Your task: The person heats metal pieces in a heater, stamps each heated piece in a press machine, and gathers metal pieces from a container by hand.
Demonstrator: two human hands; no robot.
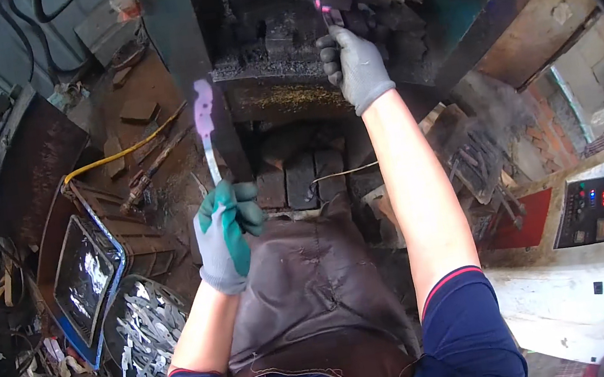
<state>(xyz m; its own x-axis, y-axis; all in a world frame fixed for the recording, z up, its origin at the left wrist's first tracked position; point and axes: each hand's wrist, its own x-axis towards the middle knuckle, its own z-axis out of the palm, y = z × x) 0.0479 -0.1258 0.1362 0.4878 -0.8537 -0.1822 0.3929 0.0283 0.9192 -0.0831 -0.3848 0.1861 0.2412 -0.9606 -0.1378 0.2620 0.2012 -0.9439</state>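
My left hand (225,234), in a grey glove with green patches, is closed around the narrow tang of a knife blank. This knife blank (205,113) points up and away from me, its wide end glowing pale violet, with small dark holes along it. My right hand (357,61), in a grey glove with dark fingers, reaches far forward to the dark brick furnace (284,36). Its fingers close on a dark strip of metal (332,16), with pink glowing spots at the strip's far end. The rest of that strip is hidden among the furnace bricks.
Left of me stand a black tray (85,277) of dark liquid and a round pan (117,330) heaped with grey metal blanks. A yellow hose (123,152) crosses the left side. At right is a white machine cabinet (550,308) with a lit control panel (589,210).
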